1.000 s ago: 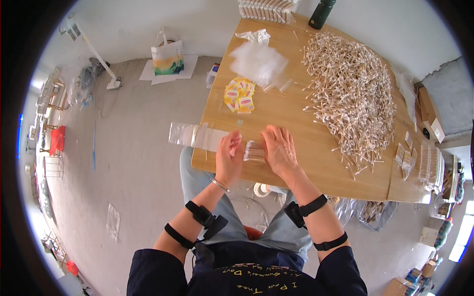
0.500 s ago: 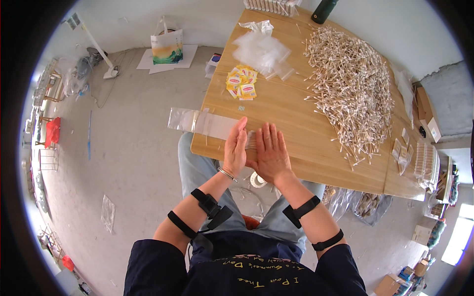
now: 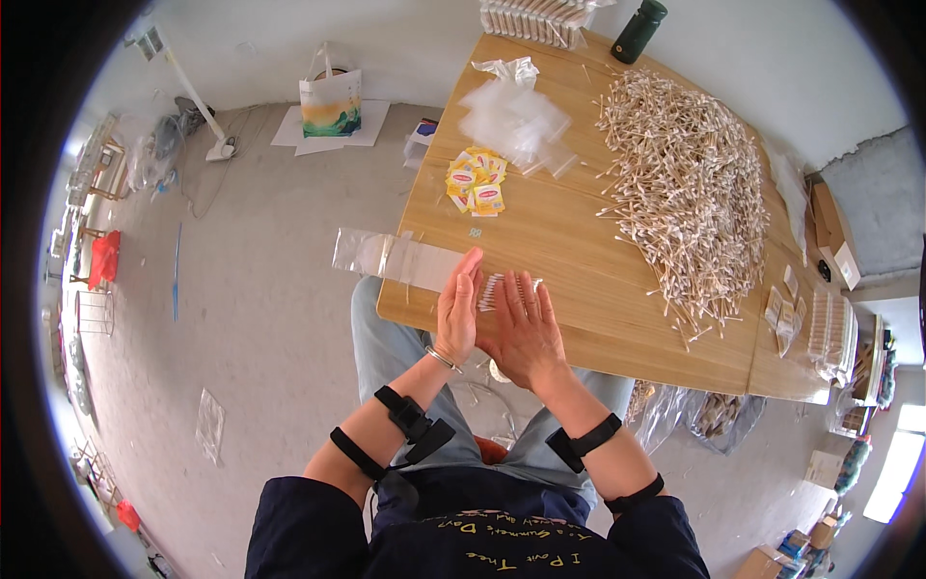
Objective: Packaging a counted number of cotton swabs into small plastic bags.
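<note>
A small row of cotton swabs lies on the table near its front edge, between my two hands. My left hand stands on its edge at the left of the row, fingers stretched out. Flat over the right part of the swabs rests my right hand, its fingers extended and covering some of them. A long pale strip runs left from my left hand, and a clear plastic bag at its end sticks out past the table's left edge.
A big heap of loose cotton swabs covers the table's right side. Yellow-and-white packets and clear plastic bags lie at the left. A dark green bottle and packed swabs stand at the back; clear containers sit far right.
My right hand has drawn slightly toward me, and more of the swabs show between my hands. The whole view has shifted a little, so the table appears lower.
</note>
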Motion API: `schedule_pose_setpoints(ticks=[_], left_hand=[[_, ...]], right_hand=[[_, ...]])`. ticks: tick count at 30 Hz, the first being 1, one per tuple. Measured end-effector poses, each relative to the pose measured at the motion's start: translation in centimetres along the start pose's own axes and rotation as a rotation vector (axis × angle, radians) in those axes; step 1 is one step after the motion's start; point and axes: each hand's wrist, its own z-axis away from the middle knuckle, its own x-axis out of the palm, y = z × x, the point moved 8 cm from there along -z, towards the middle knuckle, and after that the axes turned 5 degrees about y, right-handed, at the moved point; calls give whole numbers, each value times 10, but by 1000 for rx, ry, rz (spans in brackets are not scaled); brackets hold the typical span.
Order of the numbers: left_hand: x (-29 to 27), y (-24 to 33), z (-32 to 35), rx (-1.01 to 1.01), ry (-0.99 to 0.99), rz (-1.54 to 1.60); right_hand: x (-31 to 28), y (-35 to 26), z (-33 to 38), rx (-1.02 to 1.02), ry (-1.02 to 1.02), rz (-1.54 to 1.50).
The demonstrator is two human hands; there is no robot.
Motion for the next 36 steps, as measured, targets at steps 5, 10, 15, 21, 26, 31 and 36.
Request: schedule_pose_setpoints(ticks=[5,10,15,21,26,31,36], left_hand=[[3,4,1,14,-5,-63],[4,5,2,23,1,-84],[1,2,1,24,3,-65],[-11,12,5,77,134,-37],[2,67,18,397,-11,-1170],[-1,55,25,443,-122,-1271],[0,47,22,425,-133,-1283]], right_hand=[[-1,-5,14,20,2,-52],[0,-8,24,23,34,-57],[-2,-1,10,34,64,-91],[-4,22,8,154,126,-131],[-2,14,7,80,52,-174],[4,11,6,99,9,-127],[6,10,5,95,-16,-116]])
